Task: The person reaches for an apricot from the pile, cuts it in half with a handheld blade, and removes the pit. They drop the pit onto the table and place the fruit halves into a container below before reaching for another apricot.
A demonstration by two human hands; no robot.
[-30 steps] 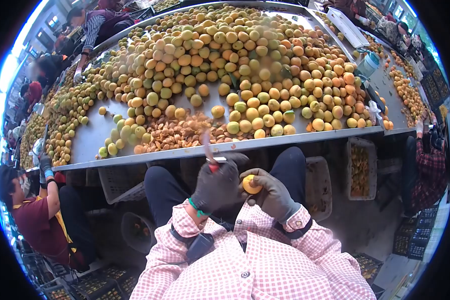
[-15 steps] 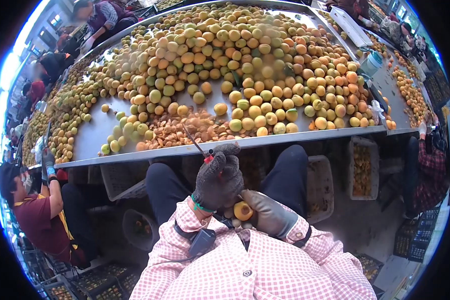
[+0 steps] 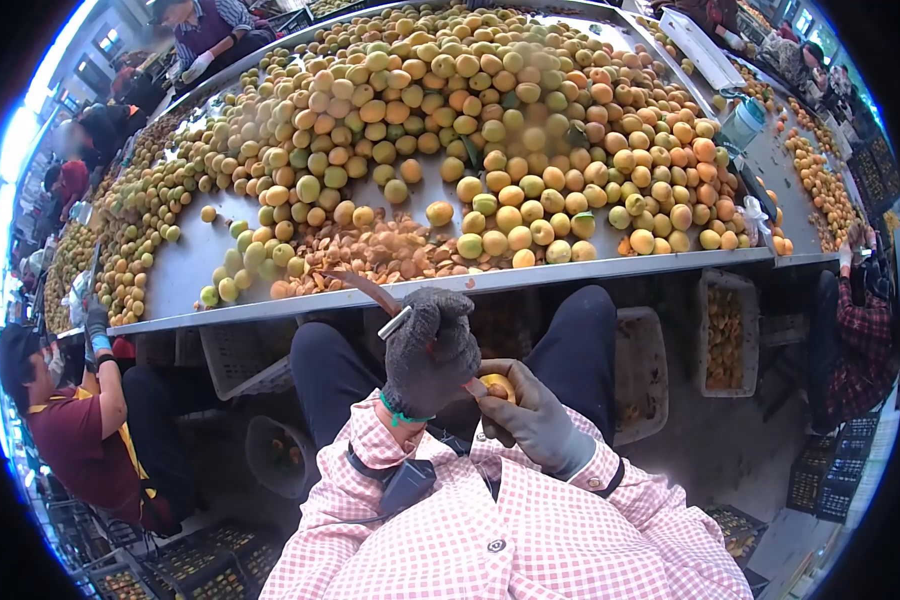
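My left hand [image 3: 432,350], in a dark grey knitted glove, is closed around a knife [image 3: 366,288] whose curved blade points up and left toward the table edge. My right hand [image 3: 536,415], in a grey coated glove, holds a yellow apricot [image 3: 498,386] in front of my chest. A brownish patch shows in the middle of this fruit; whether it is the stone I cannot tell. The two hands are close together, and a pinkish tip beside the left hand meets the apricot. Beyond the knife lies a heap of apricot pieces [image 3: 390,250] on the metal table [image 3: 205,265].
Many whole apricots [image 3: 390,90] are piled across the table. Below its edge [image 3: 570,272] stand a pale crate [image 3: 640,365], a crate of fruit [image 3: 725,335] and a round bucket [image 3: 278,455]. A co-worker [image 3: 80,430] sits on the left, another [image 3: 855,330] on the right.
The right hand has raised the apricot and turned it, so a brownish middle now shows. My left hand has rotated the knife, whose blade now shows its broad side and leans further left.
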